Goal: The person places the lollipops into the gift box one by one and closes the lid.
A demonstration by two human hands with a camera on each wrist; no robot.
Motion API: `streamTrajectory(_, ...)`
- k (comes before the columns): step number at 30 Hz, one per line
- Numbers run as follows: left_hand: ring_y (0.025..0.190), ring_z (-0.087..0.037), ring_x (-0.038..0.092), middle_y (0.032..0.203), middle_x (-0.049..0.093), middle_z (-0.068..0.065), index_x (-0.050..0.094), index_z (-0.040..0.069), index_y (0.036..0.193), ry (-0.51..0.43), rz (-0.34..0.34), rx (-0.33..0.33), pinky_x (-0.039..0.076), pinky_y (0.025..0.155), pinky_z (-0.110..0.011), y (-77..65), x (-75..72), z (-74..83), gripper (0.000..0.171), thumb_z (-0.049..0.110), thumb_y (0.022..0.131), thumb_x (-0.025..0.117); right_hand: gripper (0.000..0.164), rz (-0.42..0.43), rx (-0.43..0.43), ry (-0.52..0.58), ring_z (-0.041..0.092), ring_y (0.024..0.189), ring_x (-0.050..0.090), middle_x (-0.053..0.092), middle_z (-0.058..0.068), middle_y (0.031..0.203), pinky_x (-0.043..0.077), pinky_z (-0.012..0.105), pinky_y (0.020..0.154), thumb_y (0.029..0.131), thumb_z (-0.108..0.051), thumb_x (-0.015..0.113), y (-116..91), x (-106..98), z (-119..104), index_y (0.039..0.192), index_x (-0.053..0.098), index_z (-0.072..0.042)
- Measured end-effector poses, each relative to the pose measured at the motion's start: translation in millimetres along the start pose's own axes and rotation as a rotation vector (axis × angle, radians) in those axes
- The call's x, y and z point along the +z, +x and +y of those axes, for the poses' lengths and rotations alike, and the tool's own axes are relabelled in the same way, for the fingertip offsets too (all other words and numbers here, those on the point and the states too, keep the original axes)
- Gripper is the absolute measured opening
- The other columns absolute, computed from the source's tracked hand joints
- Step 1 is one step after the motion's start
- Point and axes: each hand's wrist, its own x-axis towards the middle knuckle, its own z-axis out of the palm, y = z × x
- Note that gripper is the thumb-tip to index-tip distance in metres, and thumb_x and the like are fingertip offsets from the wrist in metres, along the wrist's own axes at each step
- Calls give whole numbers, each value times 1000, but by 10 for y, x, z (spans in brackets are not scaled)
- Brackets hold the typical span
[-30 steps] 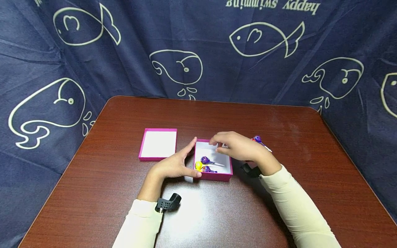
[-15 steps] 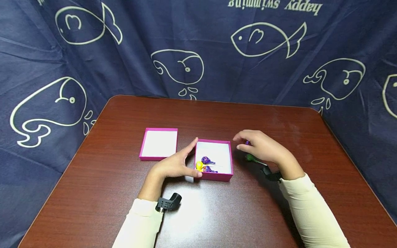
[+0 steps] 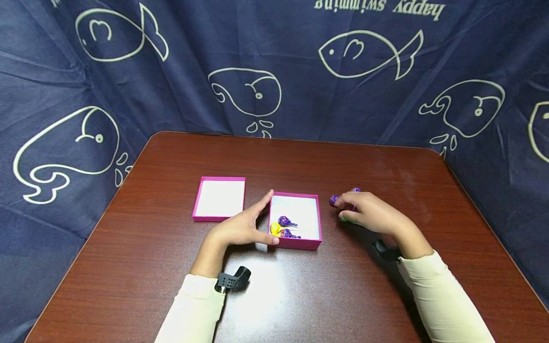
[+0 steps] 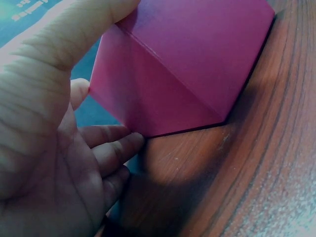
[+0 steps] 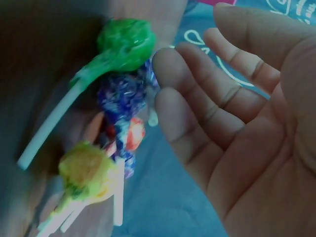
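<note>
The empty, half-curled right hand (image 3: 372, 213) had left the square pink card box (image 3: 300, 244) for round purple-wrapped lollipops (image 3: 333, 200) on the brown table (image 3: 274, 162), now in reach, while the spread left hand (image 3: 238, 231) touched the box.

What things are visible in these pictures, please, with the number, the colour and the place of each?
Table: one, reddish brown, under the box and tray.
Cloth: one, dark blue with pale fish and whale drawings, behind the table.
Shallow tray: one, pink with white inside, left of the box.
Box: one, pink with white inside, mid-table.
Lollipops in the box: three, two mostly purple, one yellow, towards its front left.
Loose lollipops: exact count hidden, green, purple, yellow and some red-orange, right of the box.
Wrist cameras: two, black, one per wrist.
Sleeves: two, cream, on the forearms.
Left hand: one, holding the box's left side.
Right hand: one, at the loose lollipops.
</note>
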Motion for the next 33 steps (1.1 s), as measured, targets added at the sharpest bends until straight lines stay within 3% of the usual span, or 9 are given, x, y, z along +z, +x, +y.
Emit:
streamTrajectory(5, 147, -15, 19, 164, 14, 1, 7, 24, 161, 6, 2, -8, 19, 118, -41, -6, -6, 4, 119, 41, 75, 86, 14, -2, 26, -6, 11, 85, 58, 66, -4, 92, 49, 38, 78, 86, -4, 75, -45, 25, 32, 98, 69, -8)
streamTrajectory(11, 147, -15, 19, 164, 13, 1, 6, 24, 161, 1, -3, -13, 19, 118, -41, -8, -8, 8, 119, 41, 75, 86, 14, -5, 43, -17, 14, 83, 61, 66, -4, 91, 50, 39, 77, 85, -3, 75, -88, 65, 67, 97, 70, -8)
streamTrajectory(19, 147, -15, 19, 164, 14, 1, 6, 24, 161, 1, -4, -9, 19, 118, -41, -7, -9, 11, 119, 41, 75, 86, 15, 1, 10, -56, 6, 72, 55, 65, -4, 86, 48, 34, 67, 82, -1, 76, -95, 138, 117, 93, 67, -7)
streamTrajectory(33, 147, -14, 19, 164, 13, 1, 6, 23, 161, 1, -4, 3, 18, 118, -40, -3, -8, 0, 119, 40, 76, 86, 18, 14, -21, -76, 14, 74, 58, 64, -4, 84, 48, 37, 68, 79, 1, 78, -96, 183, 141, 88, 65, -9)
